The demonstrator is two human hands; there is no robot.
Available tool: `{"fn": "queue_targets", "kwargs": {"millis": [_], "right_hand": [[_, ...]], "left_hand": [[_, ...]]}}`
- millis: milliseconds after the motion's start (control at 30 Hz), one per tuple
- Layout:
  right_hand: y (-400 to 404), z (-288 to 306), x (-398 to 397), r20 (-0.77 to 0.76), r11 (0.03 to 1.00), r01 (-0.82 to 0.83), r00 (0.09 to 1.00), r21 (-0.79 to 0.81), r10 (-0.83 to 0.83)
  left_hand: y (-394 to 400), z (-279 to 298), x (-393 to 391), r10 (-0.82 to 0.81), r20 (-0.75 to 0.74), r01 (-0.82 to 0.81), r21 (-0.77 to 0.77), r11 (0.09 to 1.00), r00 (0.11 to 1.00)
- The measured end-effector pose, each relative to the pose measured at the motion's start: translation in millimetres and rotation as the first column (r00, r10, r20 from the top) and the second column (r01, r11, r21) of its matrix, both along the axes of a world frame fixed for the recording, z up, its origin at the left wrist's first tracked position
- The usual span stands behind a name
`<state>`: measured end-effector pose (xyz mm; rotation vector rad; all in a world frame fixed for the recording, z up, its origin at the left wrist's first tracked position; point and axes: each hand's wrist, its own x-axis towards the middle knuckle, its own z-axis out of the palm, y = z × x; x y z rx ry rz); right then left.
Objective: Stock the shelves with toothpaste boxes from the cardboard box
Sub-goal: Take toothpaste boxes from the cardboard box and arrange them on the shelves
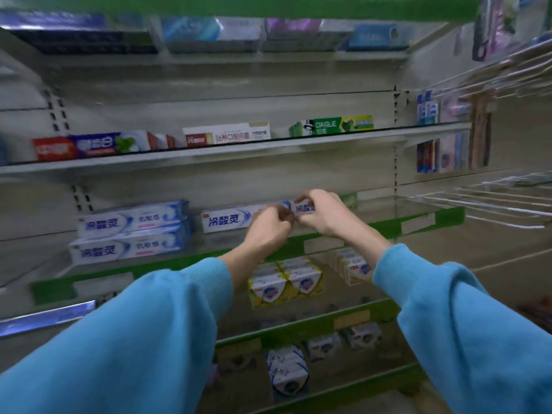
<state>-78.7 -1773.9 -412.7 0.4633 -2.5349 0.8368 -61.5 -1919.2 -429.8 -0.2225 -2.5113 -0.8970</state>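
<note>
A white and blue toothpaste box (227, 220) lies lengthwise on the middle shelf (427, 224). My left hand (268, 227) and my right hand (321, 212) both grip the box's right half, fingers curled over it, and hide that part. Left of it, two matching boxes (128, 231) are stacked one on the other. The shelf above holds a red and blue box (92, 146), a white and red box (227, 134) and a green box (331, 126). The cardboard box is out of view. The picture is blurred.
Yellow soap packs (285, 282) stand on the shelf below, with white and blue packs (288, 372) lower still. The top shelf carries more boxes (215, 34). Wire racks (501, 201) and hanging toothbrush packs (448, 135) stick out at the right.
</note>
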Motion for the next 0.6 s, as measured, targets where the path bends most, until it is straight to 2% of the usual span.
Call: {"fn": "queue_targets", "kwargs": {"millis": [167,267,433,600], "right_hand": [[-74.1,11.1,34.5,-0.048,0.979,-0.2,0.979,-0.041,0.198],[-131.8,13.4,56.0,-0.056,0.937,-0.349,0.936,-0.021,0.348],[-229.7,5.7,98.6,0.027,0.801,-0.595,0.803,0.068,0.595],[-302.9,-18.1,142.1,0.168,0.639,-0.74,0.671,0.21,0.722]], "left_hand": [[-98.7,-3.8,60.7,0.149,-0.108,-0.143,0.061,0.988,0.983],[-168.3,-3.2,105.5,0.242,-0.13,-0.239,0.039,0.97,0.961],[-274.2,-10.4,180.8,0.386,-0.089,-0.385,0.028,0.923,0.918],[-335.0,-30.4,229.9,0.441,0.029,-0.441,-0.028,0.897,0.897]]}}
